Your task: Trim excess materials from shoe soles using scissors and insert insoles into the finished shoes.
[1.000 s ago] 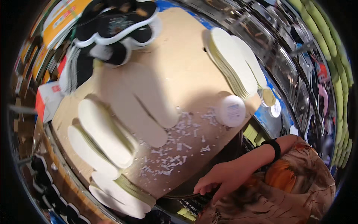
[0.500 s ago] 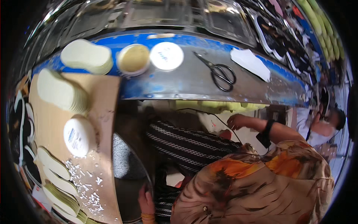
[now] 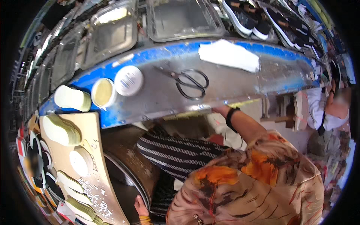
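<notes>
My left hand [image 3: 141, 207], with yellow bangles at the wrist, is low in the picture beside the dark curved rim of a round container [image 3: 131, 176]. Its visible fingers look stretched out, with nothing seen in them. My right hand [image 3: 222, 110], below a dark wristwatch, is at the near edge of the metal-topped bench [image 3: 157, 101]. Its fingers are mostly hidden there. On the bench lie black-handled scissors [image 3: 191, 83], a white sheet piece [image 3: 229, 56], a round white lid [image 3: 129, 80] and an open tub of yellowish paste [image 3: 102, 92].
A stack of pale insole-shaped pieces [image 3: 71, 98] stands by the tub. The wooden board [image 3: 92, 123] bears another stack [image 3: 62, 130], a white round tub [image 3: 79, 162], more insoles [image 3: 80, 208] and white scraps [image 3: 98, 197]. Clear trays [image 3: 183, 18] and black shoes [image 3: 247, 18] line the back; another person [image 3: 335, 108] is at right.
The view has turned, so the bench tilts and its things shift left and lower. My right hand now meets the bench edge; before, it was below it. My left hand stays by the round rim.
</notes>
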Demonstrator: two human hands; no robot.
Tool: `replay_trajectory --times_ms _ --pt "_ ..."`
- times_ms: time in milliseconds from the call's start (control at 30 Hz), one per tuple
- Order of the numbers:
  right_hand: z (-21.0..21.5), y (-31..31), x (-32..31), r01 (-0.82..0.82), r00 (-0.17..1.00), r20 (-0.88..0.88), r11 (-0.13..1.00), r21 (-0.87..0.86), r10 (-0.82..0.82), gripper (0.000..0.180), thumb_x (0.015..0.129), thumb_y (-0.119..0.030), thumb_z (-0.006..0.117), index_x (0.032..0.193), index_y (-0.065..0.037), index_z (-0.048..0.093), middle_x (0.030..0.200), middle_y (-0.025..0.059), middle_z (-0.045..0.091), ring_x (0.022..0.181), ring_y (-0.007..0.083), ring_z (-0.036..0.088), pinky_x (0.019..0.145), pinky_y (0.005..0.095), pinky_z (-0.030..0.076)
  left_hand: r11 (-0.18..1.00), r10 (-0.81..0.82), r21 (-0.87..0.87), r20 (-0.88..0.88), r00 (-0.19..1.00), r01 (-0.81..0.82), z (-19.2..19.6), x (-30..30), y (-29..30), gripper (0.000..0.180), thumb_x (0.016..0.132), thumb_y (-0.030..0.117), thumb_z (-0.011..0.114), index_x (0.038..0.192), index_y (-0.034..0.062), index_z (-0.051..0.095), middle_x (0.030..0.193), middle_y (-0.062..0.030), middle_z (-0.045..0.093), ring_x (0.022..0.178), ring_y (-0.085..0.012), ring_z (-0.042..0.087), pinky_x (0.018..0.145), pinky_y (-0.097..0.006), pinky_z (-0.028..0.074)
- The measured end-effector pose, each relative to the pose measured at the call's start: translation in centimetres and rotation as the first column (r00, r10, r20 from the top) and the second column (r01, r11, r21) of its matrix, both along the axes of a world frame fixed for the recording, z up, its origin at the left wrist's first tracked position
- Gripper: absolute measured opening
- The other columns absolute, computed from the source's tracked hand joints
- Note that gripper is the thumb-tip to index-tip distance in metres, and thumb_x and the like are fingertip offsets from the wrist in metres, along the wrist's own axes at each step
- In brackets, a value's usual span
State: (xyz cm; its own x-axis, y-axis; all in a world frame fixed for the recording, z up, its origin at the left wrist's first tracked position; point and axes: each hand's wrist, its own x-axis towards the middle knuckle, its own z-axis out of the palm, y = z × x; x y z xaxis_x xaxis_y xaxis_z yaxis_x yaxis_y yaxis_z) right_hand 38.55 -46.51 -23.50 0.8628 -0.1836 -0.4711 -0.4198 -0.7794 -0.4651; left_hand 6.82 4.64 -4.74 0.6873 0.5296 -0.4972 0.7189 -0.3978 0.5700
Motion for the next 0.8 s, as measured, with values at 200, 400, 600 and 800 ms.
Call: replay_trajectory --times_ms 200,400,600,800 --pt "6.9 -3.5 -1.6 0.271 0.899 -0.411 0.546 0.793 0.152 0.037 0.085 -0.038 0.054 0.111 -0.012 0.062 0.102 0.0026 0.063 0.099 0.0174 0.058 0.084 0.0330 0.046 0.987 0.153 -0.075 0.121 0.981 -0.145 -0.5 -0.2 -0.2 0.043 0.093 0.037 0.050 0.086 -0.0043 0.061 0.079 -0.0049 0.061 0.073 -0.0135 0.051 0.069 -0.030 0.043" --pt "19.0 -9.4 -5.0 0.134 0.670 -0.629 0.768 0.626 0.395 0.040 0.073 -0.012 0.066 0.112 -0.002 0.058 0.105 0.0066 0.062 0.093 0.0183 0.059 0.086 0.0329 0.046 0.980 0.201 -0.083 0.366 0.909 -0.183 1.3 -0.1 -1.2 0.030 0.092 0.018 0.055 0.111 -0.0051 0.058 0.100 -0.0086 0.063 0.091 -0.0119 0.056 0.082 -0.026 0.045" --pt "25.3 6.5 1.3 -0.139 0.375 -0.440 0.519 0.843 0.816 0.054 0.067 -0.015 0.072 0.115 0.002 0.056 0.105 0.0085 0.064 0.091 0.0160 0.059 0.082 0.0288 0.046 0.872 0.250 -0.489 0.386 0.888 -0.033 9.1 0.1 -6.5 0.037 0.092 0.010 0.052 0.128 0.0040 0.045 0.110 -0.0087 0.059 0.083 -0.0138 0.061 0.070 -0.024 0.050" --pt "32.1 26.2 0.4 -0.320 0.263 -0.160 0.242 0.916 0.951 0.070 0.071 -0.013 0.068 0.133 -0.001 0.038 0.117 0.0111 0.057 0.104 0.0185 0.057 0.089 0.0326 0.046 0.516 0.815 -0.850 0.449 0.367 -0.105 13.5 -0.5 -8.6 0.049 0.096 0.030 0.045 0.138 0.0103 0.028 0.125 -0.0124 0.048 0.105 -0.0273 0.056 0.082 -0.035 0.051"
